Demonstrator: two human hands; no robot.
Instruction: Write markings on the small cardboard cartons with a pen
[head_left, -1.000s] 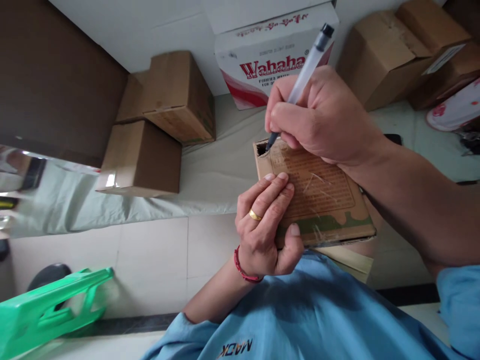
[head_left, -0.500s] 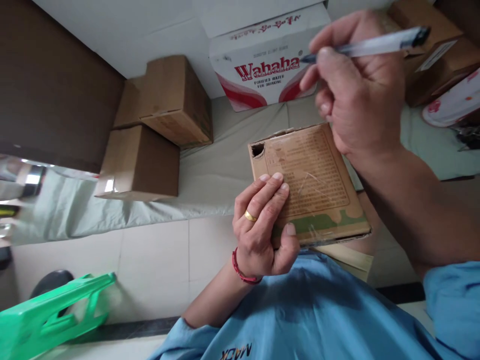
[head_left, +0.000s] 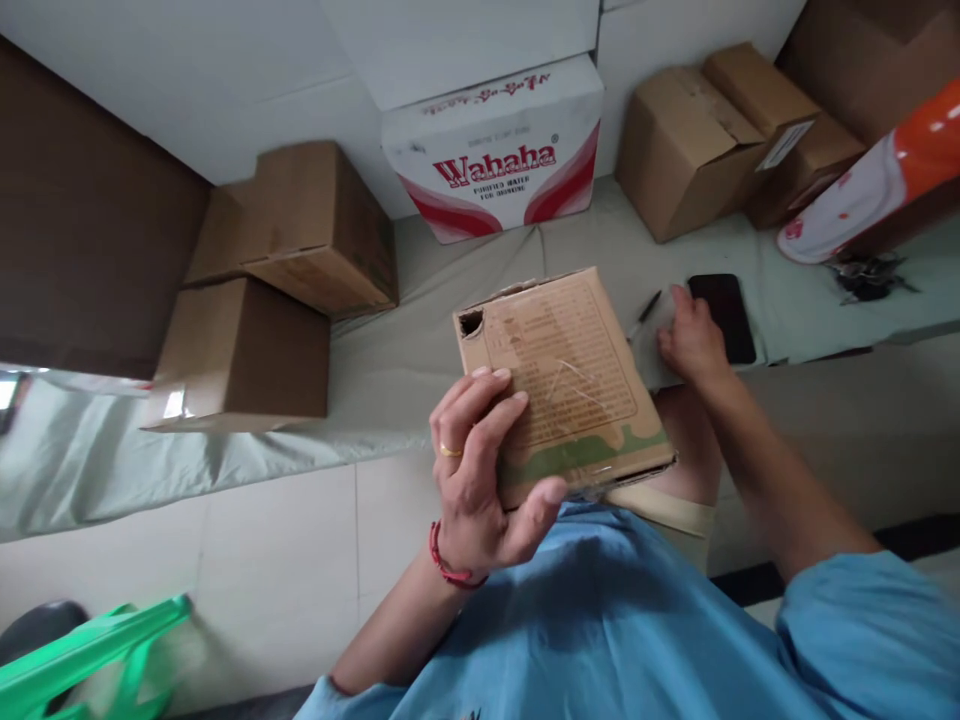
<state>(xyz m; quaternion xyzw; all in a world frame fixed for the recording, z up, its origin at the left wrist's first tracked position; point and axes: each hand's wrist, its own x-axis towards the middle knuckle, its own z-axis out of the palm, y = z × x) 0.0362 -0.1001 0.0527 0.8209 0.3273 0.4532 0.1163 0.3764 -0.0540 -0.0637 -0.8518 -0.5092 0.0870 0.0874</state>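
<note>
My left hand (head_left: 480, 480) grips a small cardboard box (head_left: 570, 370) above my lap, its fingers across the printed face and the thumb by the lower edge. The box has a torn hole in one corner, scratches in the tape over its print, and a green band. To its right, my right hand (head_left: 691, 338) is down at the cloth-covered table, index finger and thumb apart, other fingers curled. A pen (head_left: 646, 312) lies just left of that hand, and a black phone (head_left: 726, 318) is close on its right. Nothing shows in the right hand.
Behind stands a white Wahaha water carton (head_left: 499, 165). Several brown boxes (head_left: 277, 350) are stacked at the left, with more boxes (head_left: 679, 150) at the back right. An orange-and-white package (head_left: 870, 190) and keys (head_left: 870, 278) lie far right. A green plastic stool (head_left: 97, 660) stands on the floor.
My right hand has moved from above the box down to the table, and the pen it held now lies there. The left hand still holds the box. The view has shifted right.
</note>
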